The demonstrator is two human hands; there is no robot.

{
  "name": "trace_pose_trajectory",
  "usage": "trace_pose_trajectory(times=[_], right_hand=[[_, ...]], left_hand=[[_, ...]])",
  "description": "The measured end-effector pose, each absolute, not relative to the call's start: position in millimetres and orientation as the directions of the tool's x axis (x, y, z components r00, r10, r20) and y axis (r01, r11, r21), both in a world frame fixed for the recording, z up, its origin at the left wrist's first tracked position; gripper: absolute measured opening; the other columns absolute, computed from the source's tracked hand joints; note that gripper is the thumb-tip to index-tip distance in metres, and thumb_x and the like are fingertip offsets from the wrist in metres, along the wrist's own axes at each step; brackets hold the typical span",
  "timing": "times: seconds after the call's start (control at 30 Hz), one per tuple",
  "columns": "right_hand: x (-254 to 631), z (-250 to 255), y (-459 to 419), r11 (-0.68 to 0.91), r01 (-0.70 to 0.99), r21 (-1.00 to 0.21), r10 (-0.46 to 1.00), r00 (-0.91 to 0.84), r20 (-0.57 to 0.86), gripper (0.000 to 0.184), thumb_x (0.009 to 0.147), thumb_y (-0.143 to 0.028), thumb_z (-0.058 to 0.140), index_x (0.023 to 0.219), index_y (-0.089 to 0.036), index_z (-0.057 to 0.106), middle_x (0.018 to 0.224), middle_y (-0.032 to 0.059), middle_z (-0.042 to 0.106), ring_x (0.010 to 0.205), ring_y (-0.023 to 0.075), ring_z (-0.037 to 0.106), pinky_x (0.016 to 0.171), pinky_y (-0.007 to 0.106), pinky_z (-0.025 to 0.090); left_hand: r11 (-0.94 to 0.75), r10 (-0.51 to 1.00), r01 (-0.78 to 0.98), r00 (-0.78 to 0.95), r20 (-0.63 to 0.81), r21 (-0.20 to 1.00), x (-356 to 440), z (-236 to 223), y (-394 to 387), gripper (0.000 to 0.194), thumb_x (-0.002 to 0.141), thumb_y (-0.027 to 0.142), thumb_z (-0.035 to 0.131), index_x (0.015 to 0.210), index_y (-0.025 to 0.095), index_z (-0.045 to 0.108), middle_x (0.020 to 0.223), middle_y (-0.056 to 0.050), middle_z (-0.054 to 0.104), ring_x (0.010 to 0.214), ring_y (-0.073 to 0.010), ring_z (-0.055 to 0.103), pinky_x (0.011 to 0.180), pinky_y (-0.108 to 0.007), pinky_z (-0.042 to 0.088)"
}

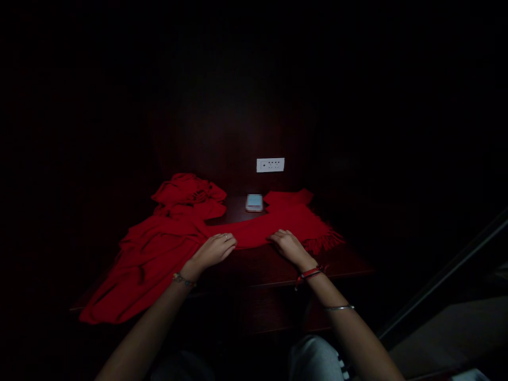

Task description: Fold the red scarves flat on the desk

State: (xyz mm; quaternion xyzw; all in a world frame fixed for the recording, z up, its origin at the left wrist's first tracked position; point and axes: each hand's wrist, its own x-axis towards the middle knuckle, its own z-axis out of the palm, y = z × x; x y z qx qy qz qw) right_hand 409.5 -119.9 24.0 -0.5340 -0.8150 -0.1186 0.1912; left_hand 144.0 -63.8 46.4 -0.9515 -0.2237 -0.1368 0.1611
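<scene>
Where the red cloth (254, 233) spans both grips on the bench (257, 264), the left grip (217, 248) is curled closed on its near edge; the right grip (289, 246) touches that edge, pinch indeterminable. Bunched folds lie left of the left grip; the fringe (327, 238) lies beyond the right. The fabric should handle light, soft and limp; edge holds, spaced apart, should limit sagging.
</scene>
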Motion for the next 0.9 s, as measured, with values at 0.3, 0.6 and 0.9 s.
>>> trace_pose_trajectory(times=[0.3,0.6,0.9], right_hand=[[405.2,27.3,-114.3,0.293,0.952,0.09,0.846,-0.302,0.439,0.017,0.08,-0.012,0.044,0.082,-0.017,0.06,0.079,0.0085,0.058,0.078,0.0186,0.049,0.071,0.028,0.034],[418.2,20.9,-128.0,0.388,0.921,0.02,0.807,-0.351,0.474,0.017,0.084,-0.015,0.042,0.089,-0.019,0.057,0.082,0.0053,0.057,0.079,0.0156,0.05,0.071,0.025,0.037],[432.1,24.8,-134.6,0.413,0.898,0.151,0.794,-0.436,0.424,0.019,0.084,-0.016,0.043,0.092,-0.019,0.06,0.081,0.0061,0.06,0.079,0.0185,0.05,0.071,0.029,0.035]], left_hand=[[-0.819,0.405,0.484,0.868,0.288,-0.309,146.8,47.6,-63.8,0.017,0.087,0.022,0.035,0.083,0.018,0.051,0.083,-0.005,0.053,0.079,-0.0158,0.051,0.066,-0.024,0.039],[-0.824,0.364,0.428,0.902,0.233,-0.372,142.1,46.6,-68.5,0.02,0.087,0.025,0.036,0.078,0.019,0.052,0.076,-0.002,0.053,0.069,-0.014,0.051,0.063,-0.024,0.037],[-0.845,0.356,0.42,0.904,0.238,-0.332,148.2,45.1,-65.5,0.017,0.087,0.022,0.037,0.078,0.018,0.051,0.077,-0.002,0.052,0.072,-0.0138,0.051,0.062,-0.023,0.037]])
